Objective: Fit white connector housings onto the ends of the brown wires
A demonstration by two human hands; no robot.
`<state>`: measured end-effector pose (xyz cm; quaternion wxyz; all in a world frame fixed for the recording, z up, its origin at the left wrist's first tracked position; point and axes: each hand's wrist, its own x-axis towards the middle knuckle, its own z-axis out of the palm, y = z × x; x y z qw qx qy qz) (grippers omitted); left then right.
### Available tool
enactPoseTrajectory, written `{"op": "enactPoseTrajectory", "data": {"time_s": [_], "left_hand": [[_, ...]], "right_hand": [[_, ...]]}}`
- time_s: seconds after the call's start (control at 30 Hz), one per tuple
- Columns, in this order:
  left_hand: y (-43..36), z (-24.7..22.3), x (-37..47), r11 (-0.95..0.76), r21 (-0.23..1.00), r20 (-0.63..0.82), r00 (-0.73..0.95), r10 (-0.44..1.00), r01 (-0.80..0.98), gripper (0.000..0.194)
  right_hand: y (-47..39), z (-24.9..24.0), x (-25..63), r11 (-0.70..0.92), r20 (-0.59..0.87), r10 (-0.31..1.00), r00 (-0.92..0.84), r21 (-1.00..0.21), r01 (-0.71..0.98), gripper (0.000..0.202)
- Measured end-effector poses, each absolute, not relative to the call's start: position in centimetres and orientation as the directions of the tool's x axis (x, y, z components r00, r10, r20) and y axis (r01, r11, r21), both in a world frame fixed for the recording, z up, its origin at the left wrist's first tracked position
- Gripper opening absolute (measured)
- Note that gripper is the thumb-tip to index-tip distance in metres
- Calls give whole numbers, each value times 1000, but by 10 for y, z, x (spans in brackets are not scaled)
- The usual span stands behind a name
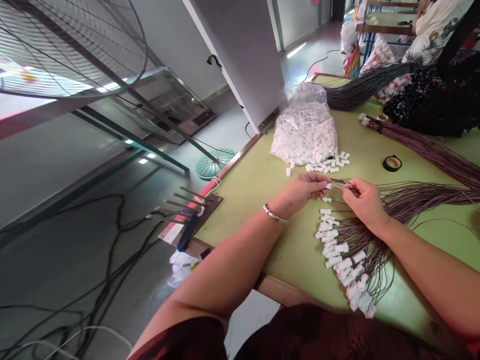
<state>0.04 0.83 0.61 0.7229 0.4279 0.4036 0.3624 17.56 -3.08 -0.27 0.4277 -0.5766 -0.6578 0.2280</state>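
Note:
Between the thumb and fingers of my left hand is a small white plastic connector housing. My right hand pinches a thin dark wire, its pale tip pointing at the housing with a small gap visible between them. Below my hands, a bundle of brown wires fans out across the table, many ends capped with white connector housings. Loose white housings lie just beyond my left hand, beside a clear plastic bag full of more of them.
A roll of black tape and another brown wire bundle lie on the green table. Black wires are heaped at the back. A metal-pronged rack sits at the left edge, near a caged fan. A person is at the far right.

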Motion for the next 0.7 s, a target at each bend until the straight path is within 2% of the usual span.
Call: {"op": "enactPoseTrajectory", "data": {"time_s": [0.17,0.4,0.53,0.7], "left_hand": [[8,7,-2,390,907,-280,463,841,-161,8],[6,4,0,342,922,-254,382,889,-181,10],[7,4,-1,322,935,-242,400,884,-145,14],[5,7,0,204,979,-178,395,901,-23,23]], "right_hand": [[-29,-7,177,259,312,950,-11,-770,584,14],[-29,-6,178,239,293,956,3,-787,569,14],[-28,-9,179,243,285,958,-21,-776,582,12],[-29,-7,179,231,275,961,-9,-790,568,11]]}}
